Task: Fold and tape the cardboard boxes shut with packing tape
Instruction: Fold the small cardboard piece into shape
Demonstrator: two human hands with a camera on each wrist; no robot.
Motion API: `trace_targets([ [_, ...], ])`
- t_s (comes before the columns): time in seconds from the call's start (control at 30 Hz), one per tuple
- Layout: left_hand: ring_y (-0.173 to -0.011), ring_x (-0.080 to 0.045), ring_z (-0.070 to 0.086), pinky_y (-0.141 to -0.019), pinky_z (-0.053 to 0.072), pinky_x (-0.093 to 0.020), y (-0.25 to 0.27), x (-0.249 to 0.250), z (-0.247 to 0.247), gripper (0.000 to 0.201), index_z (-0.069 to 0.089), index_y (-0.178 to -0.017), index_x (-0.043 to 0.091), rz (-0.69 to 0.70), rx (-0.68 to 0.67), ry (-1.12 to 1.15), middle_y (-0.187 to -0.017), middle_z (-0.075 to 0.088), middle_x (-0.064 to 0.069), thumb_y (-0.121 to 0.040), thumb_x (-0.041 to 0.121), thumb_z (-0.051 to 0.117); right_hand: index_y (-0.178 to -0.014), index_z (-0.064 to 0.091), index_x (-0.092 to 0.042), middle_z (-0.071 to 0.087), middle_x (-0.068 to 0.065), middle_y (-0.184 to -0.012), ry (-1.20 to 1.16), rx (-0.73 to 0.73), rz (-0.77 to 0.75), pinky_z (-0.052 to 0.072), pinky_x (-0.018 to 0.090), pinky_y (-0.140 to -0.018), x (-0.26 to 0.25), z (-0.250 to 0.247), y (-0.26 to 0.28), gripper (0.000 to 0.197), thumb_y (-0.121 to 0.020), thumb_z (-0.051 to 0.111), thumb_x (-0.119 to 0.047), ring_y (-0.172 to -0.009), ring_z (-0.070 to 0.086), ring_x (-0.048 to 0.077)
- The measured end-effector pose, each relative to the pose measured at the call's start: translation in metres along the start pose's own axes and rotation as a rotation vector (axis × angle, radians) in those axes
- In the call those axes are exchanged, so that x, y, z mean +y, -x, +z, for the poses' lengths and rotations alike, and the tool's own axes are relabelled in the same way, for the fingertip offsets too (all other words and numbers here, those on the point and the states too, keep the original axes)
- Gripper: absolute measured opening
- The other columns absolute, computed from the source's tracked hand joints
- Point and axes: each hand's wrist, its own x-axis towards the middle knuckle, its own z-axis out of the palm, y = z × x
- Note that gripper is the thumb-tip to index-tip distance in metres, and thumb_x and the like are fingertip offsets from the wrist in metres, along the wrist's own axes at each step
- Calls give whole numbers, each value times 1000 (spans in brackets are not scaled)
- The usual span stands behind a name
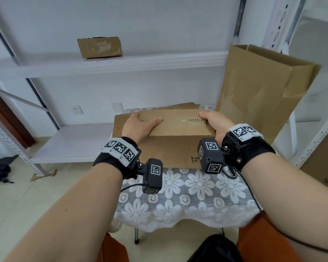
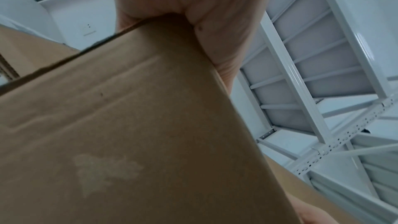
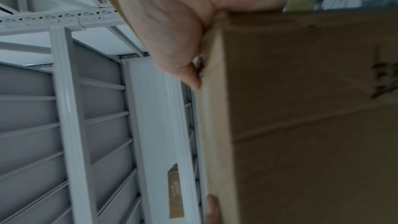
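Head view: one cardboard box (image 1: 170,140) at frame centre on small table with white floral lace cloth (image 1: 187,193). Left hand (image 1: 138,127) clamped over box's left top edge, thumb lying along the flap seam. Right hand (image 1: 216,122) clamped round right top corner. Small dark handwritten mark on front face, unreadable. Second box (image 1: 99,47) on white shelf, upper left, faded print illegible. Tall open carton (image 1: 261,91) at right.

Left wrist view: palm wrapped over box edge (image 2: 129,125); pale scuff, no writing.

Right wrist view: palm on box corner (image 3: 301,108); dark characters at right edge, blurred.
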Motion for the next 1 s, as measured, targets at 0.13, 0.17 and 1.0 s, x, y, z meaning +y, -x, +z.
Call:
trace_targets([
  [0.13, -127, -26, 49, -104, 45, -43, -2, 2, 2, 99, 34, -148, 15, 6, 2, -5, -143, 48, -6, -71, 62, 74, -116, 48, -31, 45, -3, -124, -25, -101, 105, 29, 51, -107, 11, -2, 2, 57, -68, 62, -58, -127, 40, 24],
  [0.17, -127, -26, 49, -105, 45, -43, -2, 2, 1, 99, 35, -148, 15, 7, 3, -12, -143, 48, -5, -70, 62, 74, -118, 46, -33, 43, -4, -124, -25, -107, 108, 27, 52, -108, 13, -2, 1, 64, -63, 62, -61, -129, 38, 23],
  [1.0, -96, -29, 68, -79, 59, -49, 10, 13, -12, 87, 49, -136, 22, -213, -262, 386, -122, 63, -9, -61, 46, 86, -114, 56, -15, 65, 8, -91, -113, -126, 151, 47, 28, -54, 4, -12, 9, 36, -89, 60, -40, -67, 61, 24],
])
